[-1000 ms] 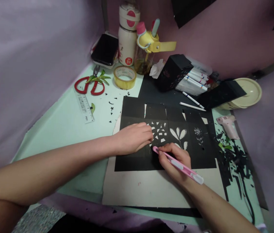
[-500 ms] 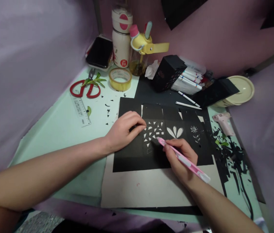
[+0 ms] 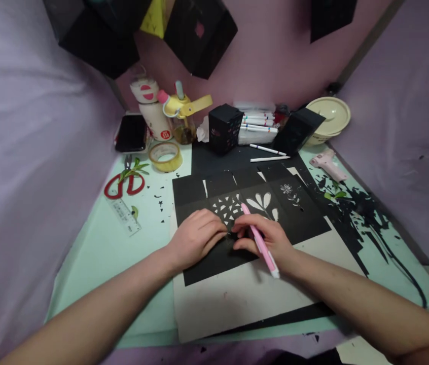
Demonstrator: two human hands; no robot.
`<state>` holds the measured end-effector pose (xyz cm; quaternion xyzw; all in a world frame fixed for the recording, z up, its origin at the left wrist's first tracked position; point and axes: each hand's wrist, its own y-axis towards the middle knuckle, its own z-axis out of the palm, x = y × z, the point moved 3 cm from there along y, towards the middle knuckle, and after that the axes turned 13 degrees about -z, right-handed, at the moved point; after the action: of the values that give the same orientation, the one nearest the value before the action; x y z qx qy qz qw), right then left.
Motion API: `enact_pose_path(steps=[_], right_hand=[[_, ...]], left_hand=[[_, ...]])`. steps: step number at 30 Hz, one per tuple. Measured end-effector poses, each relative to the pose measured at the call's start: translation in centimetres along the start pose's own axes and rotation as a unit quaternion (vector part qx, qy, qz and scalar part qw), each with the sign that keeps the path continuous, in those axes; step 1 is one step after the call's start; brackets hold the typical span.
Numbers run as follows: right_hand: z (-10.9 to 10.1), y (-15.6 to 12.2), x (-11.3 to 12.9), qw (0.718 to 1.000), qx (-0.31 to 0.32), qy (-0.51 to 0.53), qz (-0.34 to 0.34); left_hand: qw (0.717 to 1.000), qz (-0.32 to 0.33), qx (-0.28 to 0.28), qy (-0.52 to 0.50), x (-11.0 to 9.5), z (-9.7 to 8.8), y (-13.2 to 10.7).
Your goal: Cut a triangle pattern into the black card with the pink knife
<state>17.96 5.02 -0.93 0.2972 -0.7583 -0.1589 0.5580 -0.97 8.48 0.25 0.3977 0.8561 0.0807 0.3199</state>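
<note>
A black paper sheet (image 3: 214,261) with cut-out triangles, petals and a small flower lies on a white board (image 3: 214,314). My left hand (image 3: 197,235) rests on its left part, thumb and fingertips closed together beside the triangle cut-outs. Something small and pale shows at those fingertips, too small to name. My right hand (image 3: 270,238) holds a pink pen-shaped craft knife (image 3: 260,243), its front end pointing up and away over the sheet. The right thumb and forefinger reach toward the left fingertips, slightly apart from each other.
Red-handled scissors (image 3: 124,186), a clear ruler (image 3: 125,215) and a tape roll (image 3: 166,158) lie at left. Behind stand bottles (image 3: 155,116), a black box (image 3: 224,129) and markers (image 3: 258,126). A glue gun (image 3: 328,165), its cord and black scraps (image 3: 362,208) lie right.
The view has shifted, bringing dark hanging boxes in at the top. My right hand has moved close to my left fingertips, and the knife has turned steeper, its front end lifted from the triangles.
</note>
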Motion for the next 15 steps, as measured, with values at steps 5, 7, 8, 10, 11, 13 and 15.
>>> enact_pose_path(steps=[5, 7, 8, 10, 11, 13, 15], right_hand=[[0.4, -0.1, 0.3, 0.996, 0.03, -0.065, -0.054], [0.7, -0.2, 0.3, 0.995, 0.04, -0.077, -0.057], [0.8, -0.1, 0.3, 0.994, 0.045, -0.082, -0.061], [0.6, 0.2, 0.6, 0.991, 0.042, -0.1, -0.083], [0.1, 0.5, 0.8, 0.988, 0.032, -0.117, -0.1], [-2.1, 1.3, 1.0, 0.977, -0.016, -0.173, -0.127], [-5.7, 2.0, 0.8, 0.948, -0.121, -0.265, -0.128]], left_hand=[[0.996, -0.059, 0.006, -0.061, -0.4, 0.5, -0.3], [0.996, -0.067, 0.006, -0.059, -0.6, 0.7, -0.4], [0.996, -0.068, 0.008, -0.054, -0.7, 0.8, -0.5], [0.996, -0.072, 0.012, -0.041, -0.8, 0.8, -0.4], [0.997, -0.074, 0.014, -0.031, -0.8, 0.8, -0.4], [0.997, -0.08, 0.018, -0.003, -0.5, 0.6, -0.2], [0.996, -0.088, 0.016, 0.027, -0.1, 0.4, -0.1]])
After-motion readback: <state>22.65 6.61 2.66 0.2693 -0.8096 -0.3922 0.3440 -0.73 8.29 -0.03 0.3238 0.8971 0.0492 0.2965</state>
